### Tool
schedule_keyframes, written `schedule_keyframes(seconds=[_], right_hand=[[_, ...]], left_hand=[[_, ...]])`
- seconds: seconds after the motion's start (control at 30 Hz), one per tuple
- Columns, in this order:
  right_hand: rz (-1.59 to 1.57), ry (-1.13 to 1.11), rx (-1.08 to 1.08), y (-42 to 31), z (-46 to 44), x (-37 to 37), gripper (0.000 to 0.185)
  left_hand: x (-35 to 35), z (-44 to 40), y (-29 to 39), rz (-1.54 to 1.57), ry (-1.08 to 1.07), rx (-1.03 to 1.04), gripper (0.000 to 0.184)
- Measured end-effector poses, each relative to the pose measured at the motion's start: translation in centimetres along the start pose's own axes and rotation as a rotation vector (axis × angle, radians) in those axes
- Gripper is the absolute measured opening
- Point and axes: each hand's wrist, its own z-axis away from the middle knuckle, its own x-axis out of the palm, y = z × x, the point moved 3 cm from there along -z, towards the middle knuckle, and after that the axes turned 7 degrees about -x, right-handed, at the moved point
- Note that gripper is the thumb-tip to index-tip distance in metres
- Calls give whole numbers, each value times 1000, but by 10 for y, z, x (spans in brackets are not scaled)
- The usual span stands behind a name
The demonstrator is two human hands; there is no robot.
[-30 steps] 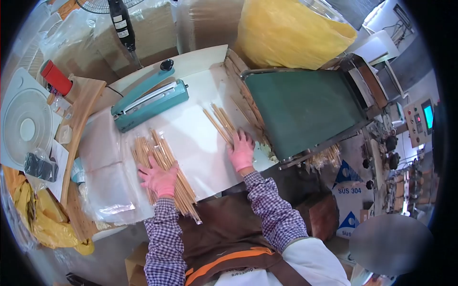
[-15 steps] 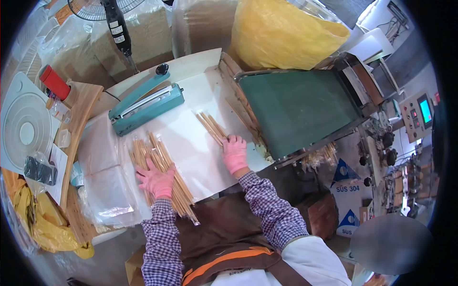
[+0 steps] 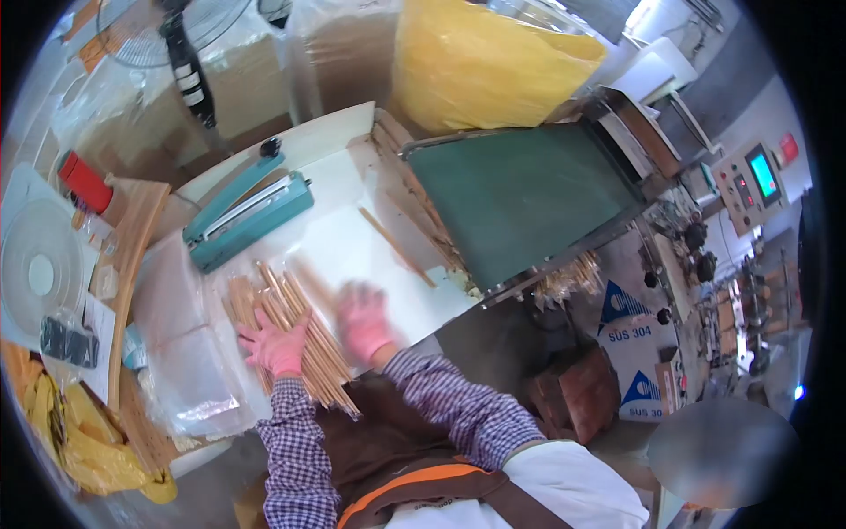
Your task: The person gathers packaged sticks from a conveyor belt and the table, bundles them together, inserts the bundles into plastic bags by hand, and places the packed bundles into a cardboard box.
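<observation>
My left hand, in a pink glove, lies with fingers spread on a bundle of long thin wooden sticks, some with a shine like clear plastic. Just right of it is my right hand, also gloved in pink and smeared by motion. A few blurred wooden sticks extend up and left from its fingers, beside the bundle. On the white tabletop, a single stick lies apart, near the wooden edge strip. Flat clear plastic bags are stacked left of the bundle.
A teal heat sealer stands behind the bundle. To the right is a green conveyor belt, with a control panel beyond. A wooden shelf with a red cup borders the left. A yellow bag sits at the back.
My right hand has moved left toward the bundle, taking several sticks from the tabletop and leaving one there. My left hand stays on the bundle. The camera view has shifted slightly.
</observation>
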Motion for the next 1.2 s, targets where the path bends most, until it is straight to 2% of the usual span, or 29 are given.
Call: schedule_keyframes(seconds=[0.03,0.07,0.1,0.13,0.17,0.2,0.23,0.3,0.37,0.43,0.47,0.5,0.53,0.57,0.63,0.67,0.7,0.73,0.8,0.9,0.93,1.0,1.13,1.2], right_hand=[[-182,12,-92,-32,9,-15,57],[-254,-60,-236,-57,15,-5,55],[-272,-217,-183,-73,12,2,56],[-377,-182,-169,-71,13,-20,56],[-420,-183,-271,-62,23,-40,54],[-534,-101,-273,-64,21,-12,49],[-594,58,-370,-67,27,6,40],[-638,36,-491,-49,58,-3,21],[-679,55,-488,-22,99,-8,17],[-653,226,-157,38,148,-36,17],[-535,115,22,75,168,-71,18],[-424,131,239,118,191,-107,17],[-155,274,332,157,217,-138,16],[-30,397,481,196,243,-170,11],[109,652,742,285,307,-155,12],[3,1017,708,320,335,-160,13],[-328,1211,909,341,349,-169,16],[-442,1278,1047,375,362,-156,19],[-359,1204,1107,411,365,-156,19],[-119,974,1014,454,335,-142,20],[-216,828,986,467,319,-132,22],[-103,358,917,489,281,-109,27],[68,24,927,486,225,-87,41],[2,-100,1038,498,207,-69,35]], left_hand=[[-1,5,5,-11,44,15,95],[13,5,10,-109,139,-213,89],[18,6,10,-97,133,-216,89],[9,9,4,-55,66,-136,88],[-2,12,-1,-16,-16,-61,88],[-18,15,-8,-10,-78,-22,87],[-40,24,-13,-23,-116,-8,87],[-70,39,-13,33,-105,89,87],[-60,31,-17,76,-119,121,88],[-40,21,-19,110,-123,132,88],[-33,17,-19,126,-121,132,89],[-25,13,-21,139,-122,130,89],[-16,9,-25,136,-124,125,90],[-8,4,-29,108,-124,110,90],[0,-1,-37,26,-111,55,92],[1,-3,-42,25,-110,53,92],[-8,1,-42,2,-105,32,92],[-13,9,-36,-4,-110,15,93],[-13,15,-34,-6,-104,-6,93],[-12,20,-32,15,-88,-14,94],[-18,25,-31,29,-97,-15,94],[-20,25,-28,35,-94,-21,94],[-10,17,-33,9,-121,-43,93],[47,-30,-55,63,-25,158,90]])
